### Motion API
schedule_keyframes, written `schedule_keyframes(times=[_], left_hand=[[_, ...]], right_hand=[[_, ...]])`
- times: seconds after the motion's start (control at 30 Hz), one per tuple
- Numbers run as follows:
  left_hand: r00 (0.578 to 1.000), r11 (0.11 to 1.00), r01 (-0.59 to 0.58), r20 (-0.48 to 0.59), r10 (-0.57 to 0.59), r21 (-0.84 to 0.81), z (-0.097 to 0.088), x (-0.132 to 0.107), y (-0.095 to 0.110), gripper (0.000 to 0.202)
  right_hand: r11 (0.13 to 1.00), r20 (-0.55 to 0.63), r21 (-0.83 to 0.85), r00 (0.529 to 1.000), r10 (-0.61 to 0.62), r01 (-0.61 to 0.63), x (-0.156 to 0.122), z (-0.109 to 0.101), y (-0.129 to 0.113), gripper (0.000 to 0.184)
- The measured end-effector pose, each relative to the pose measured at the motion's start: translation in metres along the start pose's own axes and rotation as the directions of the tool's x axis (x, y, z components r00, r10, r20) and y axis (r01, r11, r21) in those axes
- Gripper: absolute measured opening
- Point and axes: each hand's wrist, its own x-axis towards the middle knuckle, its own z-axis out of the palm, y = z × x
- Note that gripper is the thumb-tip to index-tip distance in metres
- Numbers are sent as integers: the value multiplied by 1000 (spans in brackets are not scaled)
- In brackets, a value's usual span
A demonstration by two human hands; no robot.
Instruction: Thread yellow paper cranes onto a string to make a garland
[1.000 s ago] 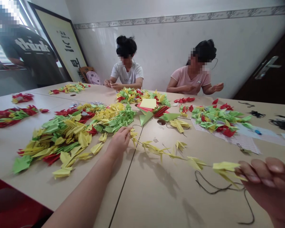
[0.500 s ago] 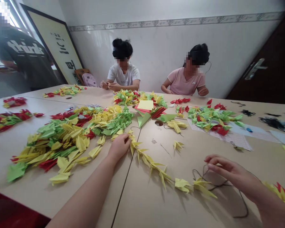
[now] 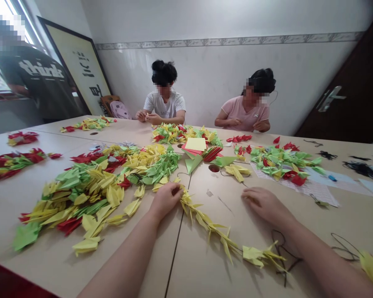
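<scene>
My left hand [image 3: 168,199] is closed in a pinch on the upper end of a string of yellow folded paper pieces [image 3: 211,227]. The string lies across the beige table [image 3: 205,273] and runs down to the right, ending in a dark cord [image 3: 282,252]. My right hand [image 3: 264,203] rests palm down on the table to the right of the string. Its fingers are curled under and point left. What lies beneath them is hidden.
A big heap of green, yellow and red folded pieces [image 3: 90,186] lies left of my left hand. A smaller heap [image 3: 279,159] and a stack of paper squares [image 3: 195,145] lie further back. Two people sit across the table; another stands at left. A dark door [image 3: 345,103] stands right.
My right hand let go of the string's lower end, which now lies on the table. The hand moved left and forward to rest where a small yellow piece lay. My left hand kept its pinch.
</scene>
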Motion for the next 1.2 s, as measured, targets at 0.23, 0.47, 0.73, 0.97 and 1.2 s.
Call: schedule_keyframes(times=[0.23, 0.47, 0.73, 0.97, 1.2], left_hand=[[999, 995, 41, -4, -42, -93, 7, 6, 2, 13], [988, 971, 150, 3, -152, -188, 12, 5, -1, 13], [989, 960, 146, 28, -143, -238, 15, 5, 0, 21], [969, 915, 215, -42, -243, -342, 21, 6, 2, 22], [975, 920, 204, -9, -220, -335, 60, 36, 31, 21]], right_hand=[[973, 126, 171, 983, 132, -152, -15, -6, -37, 29], [896, 490, 397, 872, -22, -200, -35, -14, -108, 26], [723, 432, 614, 901, 29, -317, 25, 6, -79, 34], [543, 342, 780, 938, 46, -311, 56, 49, -59, 38], [409, 355, 850, 934, 22, -333, 59, 48, -53, 42]])
